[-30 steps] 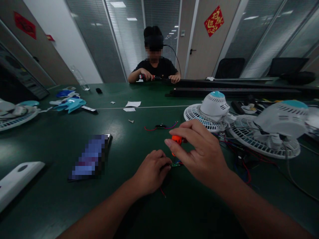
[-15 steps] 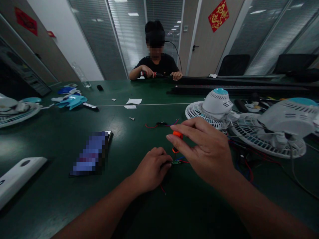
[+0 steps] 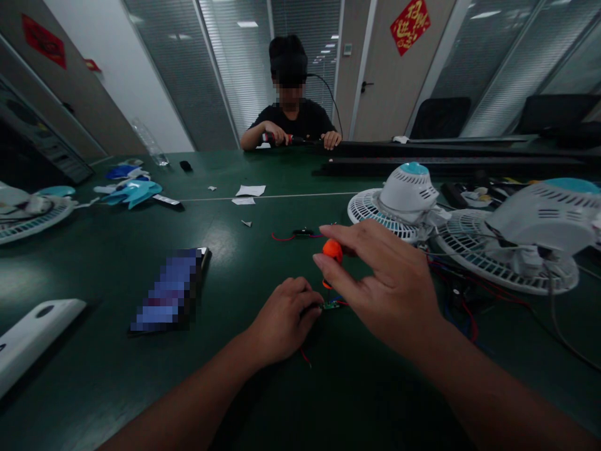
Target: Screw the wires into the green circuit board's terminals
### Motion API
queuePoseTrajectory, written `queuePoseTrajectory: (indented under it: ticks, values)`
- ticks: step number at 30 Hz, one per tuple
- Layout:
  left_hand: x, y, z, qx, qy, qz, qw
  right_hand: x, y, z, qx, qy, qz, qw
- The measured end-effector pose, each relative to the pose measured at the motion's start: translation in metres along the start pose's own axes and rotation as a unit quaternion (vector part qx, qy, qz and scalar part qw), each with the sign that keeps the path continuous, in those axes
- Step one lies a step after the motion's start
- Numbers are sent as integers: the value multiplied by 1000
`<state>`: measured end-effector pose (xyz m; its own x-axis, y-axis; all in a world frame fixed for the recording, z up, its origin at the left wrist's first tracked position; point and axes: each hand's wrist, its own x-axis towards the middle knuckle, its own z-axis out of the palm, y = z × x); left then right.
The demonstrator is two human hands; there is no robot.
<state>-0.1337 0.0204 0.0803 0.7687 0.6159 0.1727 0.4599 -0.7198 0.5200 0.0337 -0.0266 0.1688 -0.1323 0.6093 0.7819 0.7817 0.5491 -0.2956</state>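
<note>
My left hand (image 3: 290, 318) rests on the table, its fingers closed on one end of a small green circuit board (image 3: 331, 305). Red and blue wires run from the board, and a red wire end (image 3: 305, 357) sticks out below the hand. My right hand (image 3: 382, 279) has thumb and index finger around the orange handle top of a screwdriver (image 3: 332, 250). The screwdriver stands upright, its thin shaft reaching down to the board; the thumb covers part of its handle. Just beyond lies a second small dark module (image 3: 303, 232) with red and blue wires.
A phone (image 3: 169, 291) and a white casing (image 3: 40, 335) lie to the left. White fan parts (image 3: 406, 200) and tangled wires (image 3: 464, 313) are on the right. Paper scraps (image 3: 250, 190) lie farther back. Across the table, a person (image 3: 291, 119) holds a red and black tool.
My right thumb and index finger have shifted around the screwdriver, showing more of its orange top. My left hand stays on the board. The view has moved slightly.
</note>
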Motion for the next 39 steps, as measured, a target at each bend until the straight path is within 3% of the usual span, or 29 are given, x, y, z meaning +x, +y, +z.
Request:
queuePoseTrajectory:
  ticks: [39]
  values:
    - [0,1,0,-5,5,2,1000,-2,2,4,37,24,19,999]
